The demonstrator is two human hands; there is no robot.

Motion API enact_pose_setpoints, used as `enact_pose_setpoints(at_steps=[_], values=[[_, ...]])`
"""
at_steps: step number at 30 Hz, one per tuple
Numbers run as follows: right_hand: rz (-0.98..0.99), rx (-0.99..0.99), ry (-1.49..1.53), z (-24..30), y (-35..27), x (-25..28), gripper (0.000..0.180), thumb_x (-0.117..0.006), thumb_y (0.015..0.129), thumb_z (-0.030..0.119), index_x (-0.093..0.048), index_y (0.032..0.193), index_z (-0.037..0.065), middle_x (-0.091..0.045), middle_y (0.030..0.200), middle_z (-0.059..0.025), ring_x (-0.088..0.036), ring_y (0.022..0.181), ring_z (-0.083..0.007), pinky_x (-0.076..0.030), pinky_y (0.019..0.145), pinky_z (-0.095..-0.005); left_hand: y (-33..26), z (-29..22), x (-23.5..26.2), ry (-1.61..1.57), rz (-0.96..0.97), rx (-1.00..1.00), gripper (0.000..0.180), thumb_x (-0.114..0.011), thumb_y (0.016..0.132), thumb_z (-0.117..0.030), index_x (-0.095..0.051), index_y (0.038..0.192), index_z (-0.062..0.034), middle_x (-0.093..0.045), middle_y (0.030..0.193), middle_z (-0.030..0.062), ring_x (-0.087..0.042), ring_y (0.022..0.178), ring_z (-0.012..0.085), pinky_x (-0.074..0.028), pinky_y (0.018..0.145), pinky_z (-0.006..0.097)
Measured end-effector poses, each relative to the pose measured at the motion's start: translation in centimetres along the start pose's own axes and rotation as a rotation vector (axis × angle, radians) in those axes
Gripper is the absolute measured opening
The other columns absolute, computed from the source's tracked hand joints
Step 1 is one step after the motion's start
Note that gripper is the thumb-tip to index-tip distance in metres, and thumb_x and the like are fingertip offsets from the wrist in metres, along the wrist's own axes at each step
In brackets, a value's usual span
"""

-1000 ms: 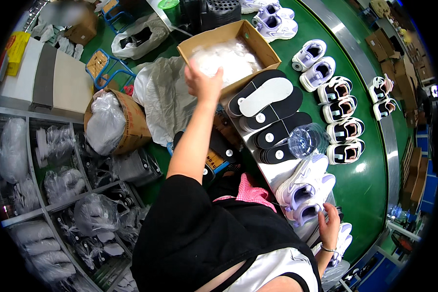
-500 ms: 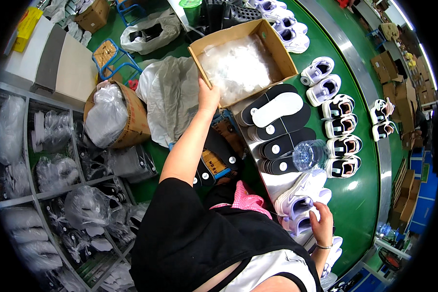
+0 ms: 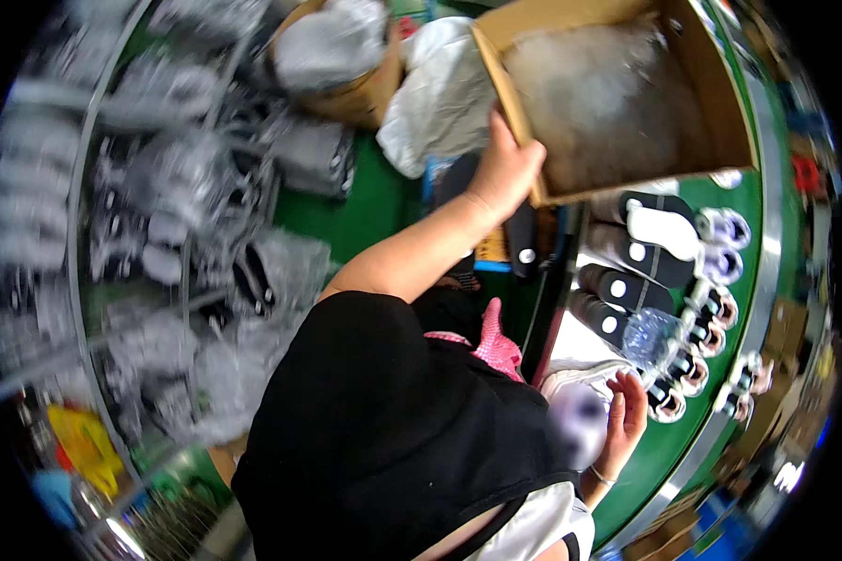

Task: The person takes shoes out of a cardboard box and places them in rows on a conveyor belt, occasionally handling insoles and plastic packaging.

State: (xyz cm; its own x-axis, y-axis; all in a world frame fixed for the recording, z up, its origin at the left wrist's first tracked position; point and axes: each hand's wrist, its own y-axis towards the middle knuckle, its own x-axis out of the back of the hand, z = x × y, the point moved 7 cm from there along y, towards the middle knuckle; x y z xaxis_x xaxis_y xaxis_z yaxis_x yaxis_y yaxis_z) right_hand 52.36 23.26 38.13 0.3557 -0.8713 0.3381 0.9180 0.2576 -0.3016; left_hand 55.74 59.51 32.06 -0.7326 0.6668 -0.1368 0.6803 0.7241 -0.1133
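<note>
Two hands busy: left hand (image 3: pixel 503 171) fingers closed on the box (image 3: pixel 617 93) rim; right hand (image 3: pixel 624 411), fingers loosely curled, touches a white shoe (image 3: pixel 580 379) below the box. Box remains full of clear bags.

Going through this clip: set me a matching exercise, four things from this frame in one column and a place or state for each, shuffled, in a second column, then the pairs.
Things:
1. left hand
2. right hand
3. cardboard box
4. clear plastic bottle

Places or states:
A. stands among the black insoles on the bench
B. holds pale filling and sits at the top of the view
C. grips the near edge of the box
D. rests by a white shoe low at the bench edge

Pairs: 1-C, 2-D, 3-B, 4-A
</note>
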Motion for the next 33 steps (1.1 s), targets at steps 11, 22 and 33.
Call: enact_pose_setpoints(at_steps=[11, 22, 33], values=[[0.711, -0.102, 0.293, -1.9, -4.2, -23.0, 0.073, -0.051, 0.078, 0.036, -0.003, 0.13, 0.017, -0.027, 0.128, -0.0067, -0.029, 0.115, -0.0208, -0.028, 0.085, -0.0464, -25.3, 6.9, 15.0, -0.078, -0.403, 0.235, 0.067, -0.044, 0.071, -0.002, 0.0, 0.121, -0.0013, -0.032, 0.114, 0.0145, -0.035, 0.106, 0.0233, -0.029, 0.091, 0.031], [1.003, -0.206, 0.372, -7.3, -10.8, -36.6, 0.069, -0.059, 0.07, 0.024, -0.021, 0.125, 0.009, -0.034, 0.121, -0.0064, -0.033, 0.111, -0.0205, -0.027, 0.093, -0.0338, -34.1, 9.9, 26.0, -0.225, -0.632, 0.347, 0.06, -0.048, 0.077, -0.011, -0.007, 0.118, 0.0024, -0.038, 0.104, 0.0193, -0.042, 0.098, 0.0235, -0.037, 0.083, 0.031], [0.911, -0.651, 0.29, -21.0, -9.2, -42.4, 0.066, -0.057, 0.062, 0.02, -0.03, 0.12, 0.003, -0.041, 0.11, -0.0072, -0.041, 0.103, -0.0225, -0.035, 0.088, -0.0353, -37.4, 30.0, 61.1, 0.395, -1.042, 0.939, 0.078, -0.068, 0.063, -0.034, -0.027, 0.118, 0.0028, -0.045, 0.104, 0.0174, -0.046, 0.094, 0.0244, -0.038, 0.08, 0.033]])
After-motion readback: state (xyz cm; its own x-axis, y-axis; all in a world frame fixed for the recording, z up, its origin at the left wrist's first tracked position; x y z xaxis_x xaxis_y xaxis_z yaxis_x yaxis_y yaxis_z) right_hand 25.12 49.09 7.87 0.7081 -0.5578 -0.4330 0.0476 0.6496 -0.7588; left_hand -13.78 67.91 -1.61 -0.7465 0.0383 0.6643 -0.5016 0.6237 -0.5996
